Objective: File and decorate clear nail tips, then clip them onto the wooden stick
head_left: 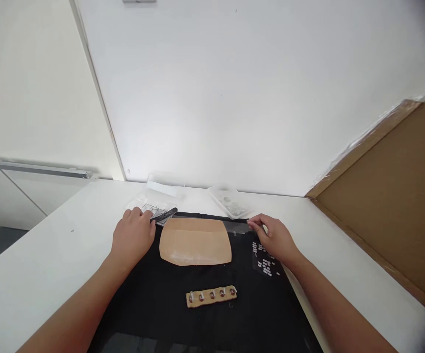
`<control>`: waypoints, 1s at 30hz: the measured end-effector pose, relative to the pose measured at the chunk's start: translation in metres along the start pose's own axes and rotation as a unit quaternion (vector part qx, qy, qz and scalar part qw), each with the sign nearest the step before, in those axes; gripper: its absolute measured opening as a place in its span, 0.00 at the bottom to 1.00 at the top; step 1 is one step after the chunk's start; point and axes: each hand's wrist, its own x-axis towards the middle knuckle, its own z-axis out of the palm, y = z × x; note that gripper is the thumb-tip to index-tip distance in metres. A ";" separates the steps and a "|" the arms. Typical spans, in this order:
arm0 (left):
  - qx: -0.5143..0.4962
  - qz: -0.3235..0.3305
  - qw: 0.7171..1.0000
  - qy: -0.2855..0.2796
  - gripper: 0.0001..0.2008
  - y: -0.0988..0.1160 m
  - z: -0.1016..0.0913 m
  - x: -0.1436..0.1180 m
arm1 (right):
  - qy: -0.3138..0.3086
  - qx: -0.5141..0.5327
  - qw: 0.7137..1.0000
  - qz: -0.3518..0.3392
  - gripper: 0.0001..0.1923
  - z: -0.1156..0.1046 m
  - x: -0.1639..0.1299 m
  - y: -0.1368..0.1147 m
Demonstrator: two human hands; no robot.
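My left hand (133, 234) is closed at the far left corner of the black cloth (138, 299). A flat black stick (165, 214) with a rounded end sticks out from between its thumb and fingers. At the far right corner, my right hand (274, 238) has thumb and forefinger pinched together at the cloth's edge; what lies between them is too small to make out. A tan, slightly glossy sheet (195, 242) lies between the hands. Nearer to me sits a tan strip (211, 296) with several shiny round studs and small white pieces on it.
A clear sheet with small white rectangles (265, 264) lies below my right hand. Behind the cloth are a clear plastic tray (229, 202) and clear packaging (153, 198) on the white table (68, 240). A brown cardboard panel (388, 186) stands at the right, against the white wall.
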 end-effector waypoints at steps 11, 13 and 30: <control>-0.003 0.030 0.999 -0.034 0.15 -0.006 0.010 0.007 | -0.019 0.019 1.000 0.002 0.10 0.002 -0.003 -0.006; -0.012 0.035 0.999 -0.032 0.14 -0.007 0.011 0.008 | -0.018 0.020 1.000 0.003 0.10 0.001 -0.003 -0.008; -0.245 0.081 0.966 -0.022 0.14 0.016 -0.012 -0.004 | 0.155 0.110 0.975 -0.111 0.05 -0.008 -0.013 -0.117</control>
